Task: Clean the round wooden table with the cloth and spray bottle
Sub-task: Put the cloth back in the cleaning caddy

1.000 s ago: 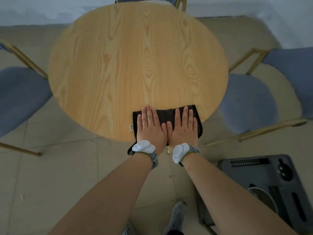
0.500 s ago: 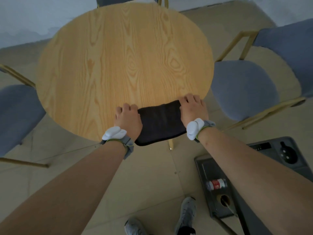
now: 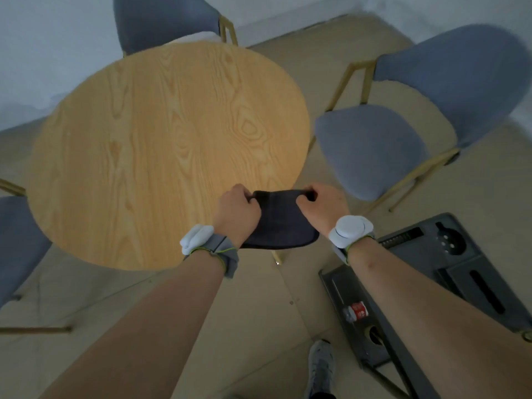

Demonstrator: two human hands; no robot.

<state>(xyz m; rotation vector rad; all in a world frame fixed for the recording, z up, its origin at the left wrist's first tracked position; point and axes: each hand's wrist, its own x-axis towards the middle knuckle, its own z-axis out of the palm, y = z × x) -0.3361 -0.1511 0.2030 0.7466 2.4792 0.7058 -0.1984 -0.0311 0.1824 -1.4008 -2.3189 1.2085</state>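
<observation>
A dark cloth hangs stretched between my two hands at the near right edge of the round wooden table. My left hand grips its left corner and my right hand grips its right corner. The cloth's lower part droops past the table rim. A small bottle with a red label lies in a grey cart at the lower right; I cannot tell whether it is the spray bottle.
Blue-grey chairs with gold legs ring the table: one at the right, one behind, one at the left. A dark grey cart stands on the floor at my right. My shoe is below.
My hands went from lying flat on the cloth to gripping its two ends and lifting it off the table edge. The view has swung to the left.
</observation>
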